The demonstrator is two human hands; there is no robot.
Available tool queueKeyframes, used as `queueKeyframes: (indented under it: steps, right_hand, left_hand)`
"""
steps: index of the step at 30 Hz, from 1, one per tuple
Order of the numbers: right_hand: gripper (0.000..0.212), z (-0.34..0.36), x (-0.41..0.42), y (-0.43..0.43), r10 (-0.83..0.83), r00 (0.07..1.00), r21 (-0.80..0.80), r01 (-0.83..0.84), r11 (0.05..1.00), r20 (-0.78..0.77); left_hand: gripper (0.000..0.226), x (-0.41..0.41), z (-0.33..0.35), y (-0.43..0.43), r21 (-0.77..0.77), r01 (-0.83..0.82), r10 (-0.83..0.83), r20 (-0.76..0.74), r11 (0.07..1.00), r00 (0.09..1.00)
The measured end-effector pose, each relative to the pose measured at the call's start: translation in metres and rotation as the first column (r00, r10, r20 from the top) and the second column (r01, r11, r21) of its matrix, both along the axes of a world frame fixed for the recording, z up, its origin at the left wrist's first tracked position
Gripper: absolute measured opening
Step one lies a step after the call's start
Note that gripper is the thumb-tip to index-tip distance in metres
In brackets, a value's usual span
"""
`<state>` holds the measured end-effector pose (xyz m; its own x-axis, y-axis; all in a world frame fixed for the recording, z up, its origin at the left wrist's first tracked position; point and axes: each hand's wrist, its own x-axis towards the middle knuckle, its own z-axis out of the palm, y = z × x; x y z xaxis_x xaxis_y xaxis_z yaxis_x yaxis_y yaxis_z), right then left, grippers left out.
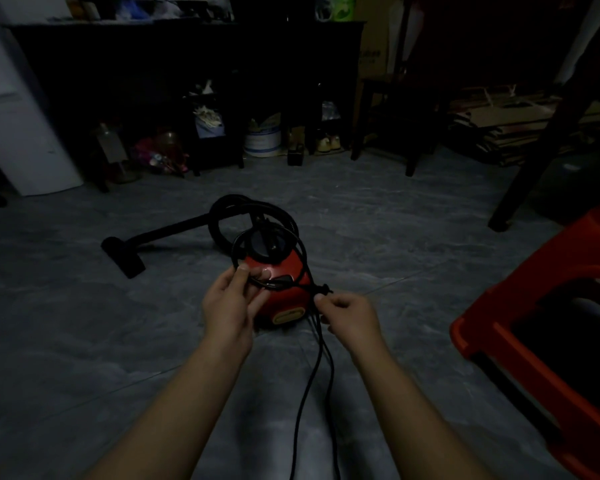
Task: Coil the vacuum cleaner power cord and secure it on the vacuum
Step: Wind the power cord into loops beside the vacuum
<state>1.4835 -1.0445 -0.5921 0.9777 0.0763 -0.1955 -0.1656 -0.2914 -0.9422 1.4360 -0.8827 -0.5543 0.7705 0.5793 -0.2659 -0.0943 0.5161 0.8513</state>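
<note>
Two hands work the black power cord (302, 403) over the red vacuum (288, 303) on the floor: the left hand (227, 308) grips the gathered loops, the right hand (347, 315) pinches the strand just beside them, and slack trails back toward the person.

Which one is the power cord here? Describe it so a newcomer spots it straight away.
Find the red vacuum on the grey floor, mid-frame. The power cord is the thin black loop above it, held by the left hand and pinched by the right hand, with two strands trailing toward the camera. The hose curled behind the vacuum is far thicker.
</note>
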Motion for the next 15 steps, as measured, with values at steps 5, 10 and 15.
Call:
queueKeyframes:
  steps: [5, 10, 15]
  right_hand:
    - [0.032, -0.002, 0.002, -0.001, -0.01, 0.991, 0.061, 0.019, 0.998, -0.137]
    - [0.025, 0.001, 0.002, 0.007, 0.055, 0.982, 0.214, -0.015, 0.977, -0.183]
    - [0.028, 0.012, 0.0, 0.011, 0.013, 1.0, 0.345, -0.003, 0.939, -0.027]
  left_hand:
    - [0.013, -0.001, -0.004, 0.005, -0.113, 0.032, -0.031, 0.014, 0.993, 0.999]
    - [0.016, 0.0, -0.006, -0.002, -0.065, 0.045, -0.045, 0.003, 0.997, 0.999]
    - [0.014, 0.001, -0.01, -0.008, 0.08, 0.021, -0.018, -0.038, 0.997, 0.999]
